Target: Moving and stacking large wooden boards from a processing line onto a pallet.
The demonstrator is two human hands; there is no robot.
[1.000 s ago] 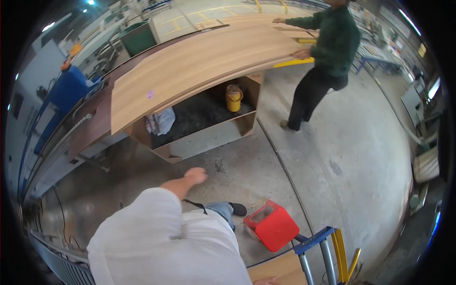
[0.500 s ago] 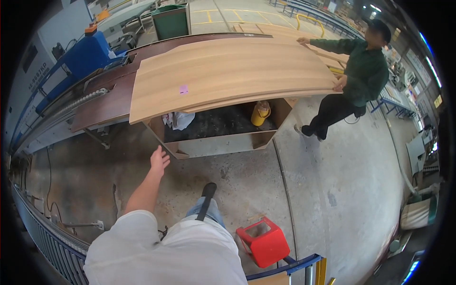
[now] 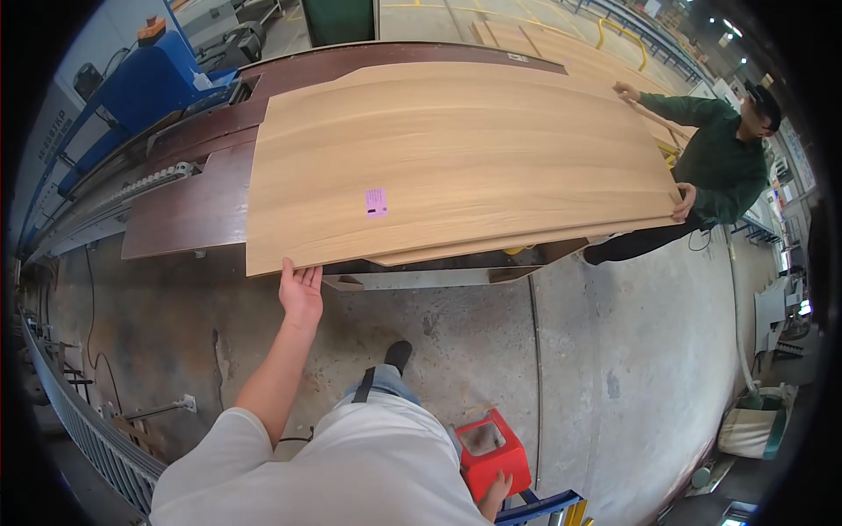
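From my end, the grey concrete floor (image 3: 614, 351) takes up the most room, and above it the wide wood panel (image 3: 482, 158) lies lengthwise over the dark red-brown surface (image 3: 184, 210), jutting past its near side, with another board edge (image 3: 438, 254) showing just beneath. At the panel's right end I see a co-worker (image 3: 721, 167) in dark green, one hand (image 3: 683, 202) closed on the near corner, the other (image 3: 626, 91) at the far edge. A blue machine (image 3: 145, 79) stands left of the surface. Below, near the wearer's right side, is a red open-topped box (image 3: 513, 456). The wearer's left hand (image 3: 302, 294) is palm up, fingers reaching to the panel's near left edge; I can't tell whether they grip it. The right hand (image 3: 496, 493), fingers loosely parted, is in front of the red box; I can't tell if they touch. Smallest, a pink label (image 3: 375, 202) sits on the panel's left half.
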